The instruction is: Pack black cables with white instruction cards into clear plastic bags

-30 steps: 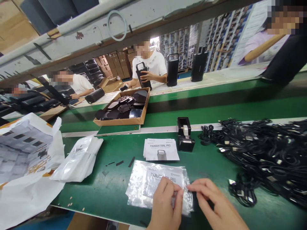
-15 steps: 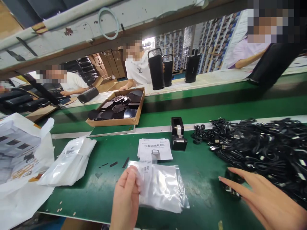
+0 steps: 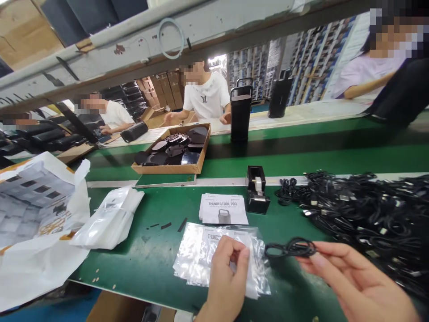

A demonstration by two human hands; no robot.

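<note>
My right hand pinches a coiled black cable between thumb and fingers, holding it above the green bench, left of the cable pile. My left hand is curled closed over several clear plastic bags; whether its fingertips grip anything is hidden. A printed white leaflet shows through the top bag, partly covered by my left hand. Just behind the bags lies a stack of "Thunder Trail Pro" leaflets.
A black tape dispenser stands beside the leaflets. Many black cables lie heaped at right. Left are a bundle of plastic bags and an open white wrapper. Behind stand a cardboard tray of dark parts and a black speaker; co-workers sit beyond.
My right hand has picked up a coiled cable and lifted it leftwards. My left hand has moved right, from the bags' left edge to over their middle. The co-worker opposite has let go of the speaker.
</note>
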